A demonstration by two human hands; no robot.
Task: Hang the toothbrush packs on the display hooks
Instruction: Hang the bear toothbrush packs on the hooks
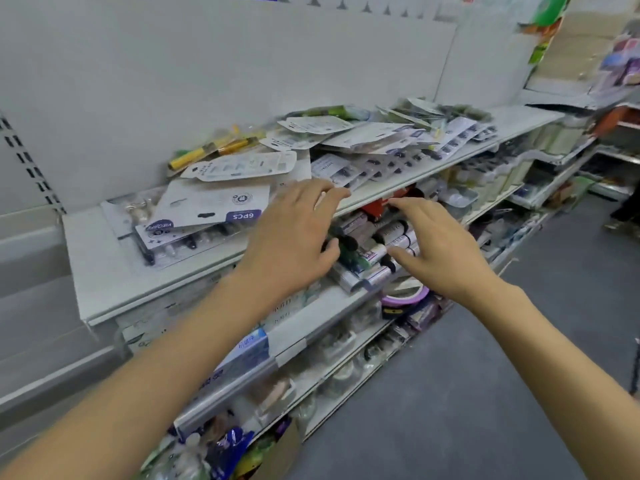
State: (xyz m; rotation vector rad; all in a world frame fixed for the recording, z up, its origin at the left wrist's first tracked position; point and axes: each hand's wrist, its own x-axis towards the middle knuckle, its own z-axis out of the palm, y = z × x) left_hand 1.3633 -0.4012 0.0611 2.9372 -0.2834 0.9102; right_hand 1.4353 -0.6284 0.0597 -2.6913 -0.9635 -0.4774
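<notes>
Several toothbrush packs lie in a loose heap on the top white shelf (pixel 114 271). A large pack with a purple "6PCS" label (pixel 211 202) lies at the near left, and a yellow-handled pack (pixel 214 148) sits behind it. More grey-and-white packs (pixel 374 136) spread to the right. My left hand (pixel 294 230) hovers over the shelf's front edge with fingers spread, holding nothing. My right hand (pixel 436 251) reaches out beside it, fingers extended above the stock on the lower shelf, also empty. No display hooks are visible on the white back panel (pixel 242 64).
Below the top shelf, rows of tubes and small bottles (pixel 384 244) fill a second shelf. A purple tape roll (pixel 405 296) and boxed goods sit lower. A slotted upright (pixel 31 168) runs up the left. Grey floor (pixel 485 375) lies to the right, with more shelving beyond.
</notes>
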